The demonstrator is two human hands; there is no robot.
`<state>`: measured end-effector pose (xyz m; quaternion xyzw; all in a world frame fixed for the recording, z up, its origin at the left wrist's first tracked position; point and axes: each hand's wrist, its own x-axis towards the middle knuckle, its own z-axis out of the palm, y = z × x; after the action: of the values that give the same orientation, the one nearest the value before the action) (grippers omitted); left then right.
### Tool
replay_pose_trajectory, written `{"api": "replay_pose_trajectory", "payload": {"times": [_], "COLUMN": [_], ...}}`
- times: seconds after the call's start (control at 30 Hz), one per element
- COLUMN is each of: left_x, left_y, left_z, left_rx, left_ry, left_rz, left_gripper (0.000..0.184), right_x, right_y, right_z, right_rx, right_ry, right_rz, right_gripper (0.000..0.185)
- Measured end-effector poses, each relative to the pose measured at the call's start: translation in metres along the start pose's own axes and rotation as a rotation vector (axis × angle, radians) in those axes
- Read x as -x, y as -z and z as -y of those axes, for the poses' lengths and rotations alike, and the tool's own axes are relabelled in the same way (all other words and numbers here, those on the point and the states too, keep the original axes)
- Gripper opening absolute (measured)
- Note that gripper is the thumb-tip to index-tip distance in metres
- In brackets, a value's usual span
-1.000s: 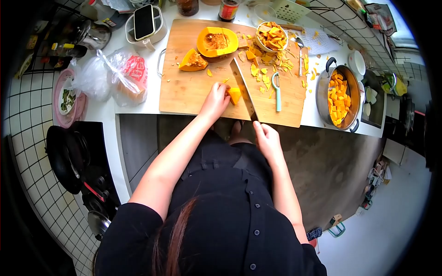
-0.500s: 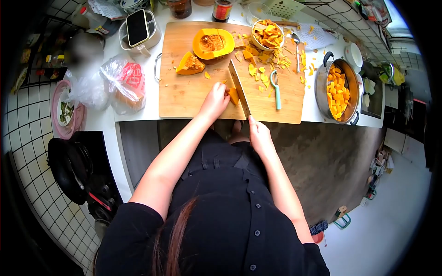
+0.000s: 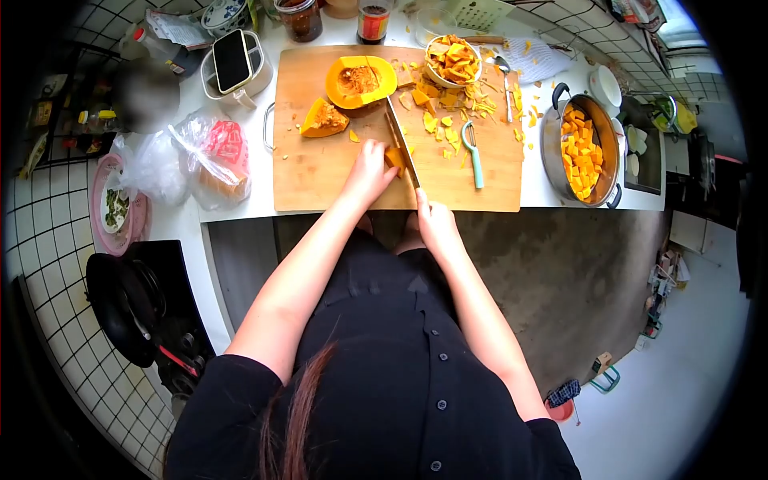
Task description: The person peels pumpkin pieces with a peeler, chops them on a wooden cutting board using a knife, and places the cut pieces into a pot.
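Note:
My left hand point(image 3: 370, 174) is closed on a small orange pumpkin piece point(image 3: 394, 159), holding it down on the wooden cutting board point(image 3: 312, 182). In my right hand point(image 3: 438, 226) is the handle of a kitchen knife point(image 3: 399, 138), its blade pointing away from me along the piece's right side. Whether the edge has entered the piece cannot be made out. Beyond my left hand lie a hollow pumpkin half point(image 3: 362, 81) with seeds inside and a smaller pumpkin wedge point(image 3: 323, 119). A green-handled peeler point(image 3: 474, 158) rests right of the knife.
Peel scraps point(image 3: 448, 124) litter the board's right side, near a bowl of peelings point(image 3: 453, 61) and a spoon point(image 3: 506, 88). A steel pot point(image 3: 551, 152) with pumpkin chunks stands at the right. Plastic bags point(image 3: 210, 156) and a container with a phone point(image 3: 232, 60) are at the left.
The knife has shifted slightly left, and its blade now looks narrower, more edge-on. My right hand has moved a little left with it. My left hand stays on the piece; the view has shifted slightly.

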<state>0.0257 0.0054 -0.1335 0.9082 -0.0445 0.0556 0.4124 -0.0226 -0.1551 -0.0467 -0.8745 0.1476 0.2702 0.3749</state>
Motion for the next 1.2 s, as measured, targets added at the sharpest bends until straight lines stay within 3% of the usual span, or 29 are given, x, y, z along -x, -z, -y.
{"api": "replay_pose_trajectory", "payload": {"times": [0.43, 0.77, 0.9, 1.03, 1.2], "left_x": [-0.001, -0.004, 0.000, 0.001, 0.013], "left_y": [-0.006, -0.005, -0.005, -0.008, -0.005], "left_z": [-0.004, -0.013, -0.010, -0.003, -0.004], "left_rx": [0.048, 0.021, 0.019, -0.015, -0.014], "left_ry": [0.195, 0.166, 0.168, 0.146, 0.114], "left_rz": [0.163, 0.142, 0.153, 0.171, 0.065], "left_gripper": [0.044, 0.045, 0.047, 0.051, 0.045], "right_x": [0.009, 0.002, -0.004, -0.008, -0.013], "right_y": [0.000, -0.008, 0.005, -0.020, 0.002], "right_z": [-0.001, -0.023, -0.001, -0.019, -0.013], "right_rx": [0.013, 0.007, 0.001, 0.025, -0.049], "right_ry": [-0.005, 0.007, -0.047, 0.138, 0.011], "right_rz": [-0.050, -0.031, 0.037, -0.101, 0.069], "right_gripper": [0.060, 0.058, 0.060, 0.064, 0.066]}}
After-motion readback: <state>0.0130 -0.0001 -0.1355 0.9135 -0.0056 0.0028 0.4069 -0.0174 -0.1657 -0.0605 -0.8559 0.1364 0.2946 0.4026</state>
